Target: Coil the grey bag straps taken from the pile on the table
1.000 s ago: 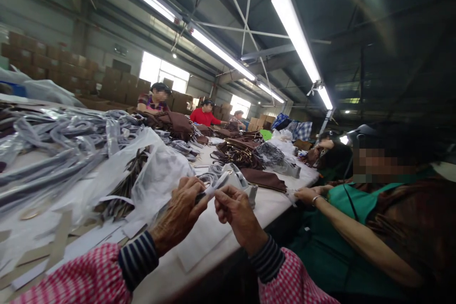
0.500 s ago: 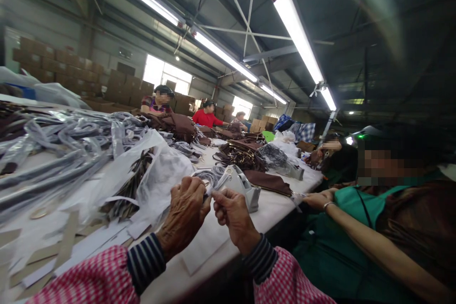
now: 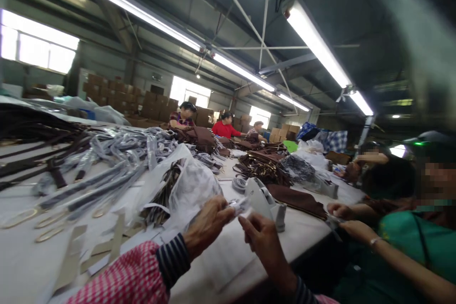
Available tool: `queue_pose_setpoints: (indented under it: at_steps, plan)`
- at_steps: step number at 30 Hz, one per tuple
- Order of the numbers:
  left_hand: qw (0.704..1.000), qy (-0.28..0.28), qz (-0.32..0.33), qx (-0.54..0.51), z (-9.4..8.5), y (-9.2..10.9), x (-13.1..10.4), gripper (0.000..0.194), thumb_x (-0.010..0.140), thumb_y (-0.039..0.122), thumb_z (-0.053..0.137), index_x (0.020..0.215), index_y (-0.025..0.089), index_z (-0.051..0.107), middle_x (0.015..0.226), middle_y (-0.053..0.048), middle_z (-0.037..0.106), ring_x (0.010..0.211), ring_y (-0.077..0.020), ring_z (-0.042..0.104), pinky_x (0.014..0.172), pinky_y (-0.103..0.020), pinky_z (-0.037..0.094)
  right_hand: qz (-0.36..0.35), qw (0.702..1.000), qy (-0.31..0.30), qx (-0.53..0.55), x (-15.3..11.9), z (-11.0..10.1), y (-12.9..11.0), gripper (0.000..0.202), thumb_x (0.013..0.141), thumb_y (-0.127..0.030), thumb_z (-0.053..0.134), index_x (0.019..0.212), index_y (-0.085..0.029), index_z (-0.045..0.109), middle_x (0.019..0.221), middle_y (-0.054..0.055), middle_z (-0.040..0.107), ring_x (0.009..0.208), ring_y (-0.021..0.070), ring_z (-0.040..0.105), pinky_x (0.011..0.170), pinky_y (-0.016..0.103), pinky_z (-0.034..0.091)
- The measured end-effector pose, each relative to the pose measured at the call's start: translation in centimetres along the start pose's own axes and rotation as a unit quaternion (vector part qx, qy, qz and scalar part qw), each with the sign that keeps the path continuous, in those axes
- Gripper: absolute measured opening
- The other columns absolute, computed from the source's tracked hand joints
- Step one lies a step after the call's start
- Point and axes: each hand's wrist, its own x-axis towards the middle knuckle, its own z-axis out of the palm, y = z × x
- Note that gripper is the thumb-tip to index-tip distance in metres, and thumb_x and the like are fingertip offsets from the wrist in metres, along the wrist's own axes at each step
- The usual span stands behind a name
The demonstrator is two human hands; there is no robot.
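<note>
Reference point: the tape dispenser (image 3: pixel 258 197), standing on the white table (image 3: pixel 30 266).

Left hand (image 3: pixel 209 224): to the near left of the dispenser, grasping a small film-wrapped piece (image 3: pixel 237 204) between thumb and fingers. The piece projects from the fingertips toward the right hand and lies just left of the dispenser's body as viewed, off the palm.

Right hand (image 3: pixel 265 237): on the near side of the dispenser, fingers bent, thumb and forefinger drawn together beside the piece's free end. Whether it grips or merely adjoins the piece cannot be told.

Surroundings: a wrapped grey coil (image 3: pixel 239 184) sits beside the dispenser on its left. Farther left are a white plastic bag (image 3: pixel 199 185) containing dark strips, then a heap of film-wrapped straps (image 3: pixel 121 152). Right of the dispenser lies a brown pouch (image 3: pixel 295 201); at its far end are a co-worker's hands (image 3: pixel 356 232). Brown bags (image 3: pixel 258 166) are piled behind the dispenser.
</note>
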Motion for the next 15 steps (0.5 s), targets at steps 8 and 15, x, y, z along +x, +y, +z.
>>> queue_pose_setpoints:
  at_steps: [8, 15]
  plan:
    - [0.995, -0.075, 0.069, 0.015, 0.6, 1.8, -1.3, 0.022, 0.08, 0.039, 0.066, 0.068, 0.019, 0.067, 0.09, -0.003, 0.061, 0.088, -0.0213, 0.054, 0.079, -0.032, 0.043, -0.403, 0.851, -0.027, -0.336, -0.5, -4.6, -2.2, 0.027, 0.101, -0.019, 0.053, 0.122, -0.023, 0.068, 0.097, 0.007, 0.073, 0.083, 0.0193, 0.075, 0.07, 0.025, 0.054]
    - [0.989, -0.138, 0.047, 0.032, 1.5, 1.4, -3.0, 0.023, 0.074, 0.039, 0.079, 0.071, 0.019, 0.067, 0.096, -0.001, 0.06, 0.091, -0.0203, 0.054, 0.083, -0.032, 0.043, -0.335, 0.839, -0.093, -0.418, -2.1, -4.6, -2.7, 0.027, 0.073, -0.006, 0.06, 0.093, -0.023, 0.065, 0.099, 0.006, 0.067, 0.098, 0.0252, 0.067, 0.077, 0.029, 0.056]
